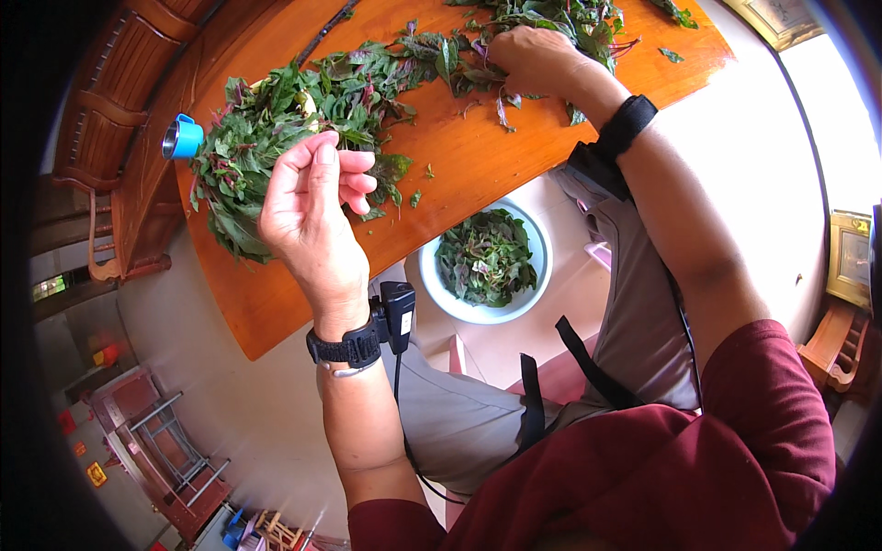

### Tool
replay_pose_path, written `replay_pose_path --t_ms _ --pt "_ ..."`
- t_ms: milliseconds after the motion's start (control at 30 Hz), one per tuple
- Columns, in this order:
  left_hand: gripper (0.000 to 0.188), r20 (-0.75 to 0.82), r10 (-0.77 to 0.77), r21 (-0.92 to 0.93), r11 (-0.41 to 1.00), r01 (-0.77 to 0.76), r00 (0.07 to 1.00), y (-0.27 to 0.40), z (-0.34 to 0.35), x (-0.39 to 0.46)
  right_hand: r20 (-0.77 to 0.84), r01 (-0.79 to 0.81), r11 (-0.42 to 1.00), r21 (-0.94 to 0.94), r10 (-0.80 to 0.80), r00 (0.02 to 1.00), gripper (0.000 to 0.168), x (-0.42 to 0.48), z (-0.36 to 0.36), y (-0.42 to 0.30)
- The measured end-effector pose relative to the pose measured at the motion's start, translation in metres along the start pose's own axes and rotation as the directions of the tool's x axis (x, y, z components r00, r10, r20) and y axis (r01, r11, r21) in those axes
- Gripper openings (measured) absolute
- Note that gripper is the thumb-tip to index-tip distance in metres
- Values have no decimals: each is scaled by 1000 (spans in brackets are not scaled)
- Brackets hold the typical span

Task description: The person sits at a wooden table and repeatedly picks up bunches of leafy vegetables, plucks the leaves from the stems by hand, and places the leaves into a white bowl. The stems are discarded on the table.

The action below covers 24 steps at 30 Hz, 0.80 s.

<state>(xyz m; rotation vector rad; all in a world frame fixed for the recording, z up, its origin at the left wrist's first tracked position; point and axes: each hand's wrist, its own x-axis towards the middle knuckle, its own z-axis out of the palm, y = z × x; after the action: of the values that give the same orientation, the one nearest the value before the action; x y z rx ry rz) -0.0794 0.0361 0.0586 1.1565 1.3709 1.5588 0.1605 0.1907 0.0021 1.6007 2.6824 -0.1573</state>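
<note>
My left hand (310, 186) is raised over the table's left part, thumb tip against the curled index finger; I see nothing held there. Below and beyond it lies a large heap of leafy greens (241, 165) with green and purplish leaves and reddish stems. My right hand (537, 58) reaches down into another pile of the greens (592, 21) at the table's far side. Its fingertips are hidden among the leaves, so a grip cannot be made out. Beneath the table's near edge, a pale blue basin (544, 265) on the floor holds loose leaves (486, 258).
The greens lie on an orange-brown wooden table (441, 158). A blue cup (183, 138) is at its left edge, beside a carved wooden bench (131, 89). Leaf scraps (415, 198) dot the tabletop. A black cable (398, 399) runs from my left wrist device (397, 317).
</note>
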Motion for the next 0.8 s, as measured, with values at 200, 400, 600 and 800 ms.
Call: replay_pose_path --t_ms 200,400,600,800 --pt "14 -2 -15 -15 1000 15 1000 -2 0 1 -201 155 979 132 -127 971 13 11 6 14" --pt "17 23 -51 35 998 50 998 -5 -5 1 -40 -17 550 835 91 995 11 -6 -48 -19" --pt "17 46 -89 69 994 85 995 -8 3 1 -34 35 -14 999 53 998 21 9 -19 -14" --pt "18 112 -137 110 986 125 984 -17 6 4 -49 -1 -438 899 -101 994 18 12 -14 -23"
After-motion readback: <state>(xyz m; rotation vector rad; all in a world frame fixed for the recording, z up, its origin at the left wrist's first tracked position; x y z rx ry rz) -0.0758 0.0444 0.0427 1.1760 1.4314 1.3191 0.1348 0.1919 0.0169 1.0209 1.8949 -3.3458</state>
